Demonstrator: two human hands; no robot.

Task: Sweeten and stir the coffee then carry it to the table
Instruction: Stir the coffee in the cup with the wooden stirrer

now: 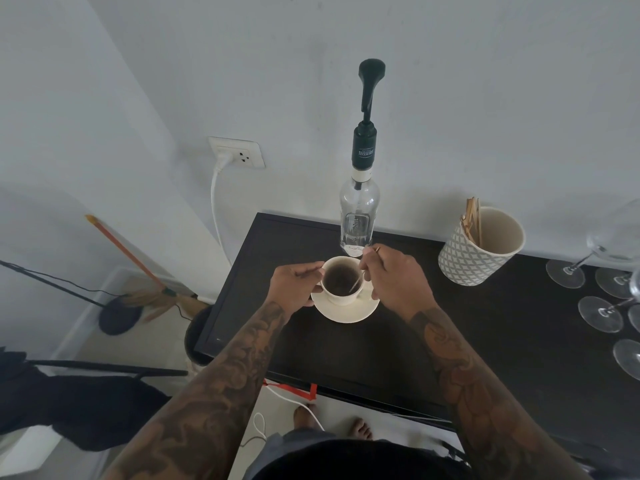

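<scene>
A cream cup (343, 296) of dark coffee stands on a cream saucer (346, 313) on the black counter (381, 348). My left hand (294, 285) grips the cup at its left side, thumb near the rim. My right hand (394, 275) pinches a thin wooden stir stick (356, 285) whose lower end dips into the coffee. Just behind the cup stands a clear syrup bottle (358, 216) with a tall black pump.
A patterned white holder (478, 251) with several wooden stir sticks stands at the back right. Upturned wine glasses (602, 313) crowd the counter's right edge. A wall socket with a white cable and a broom are at the left. My bare feet show below the counter's front edge.
</scene>
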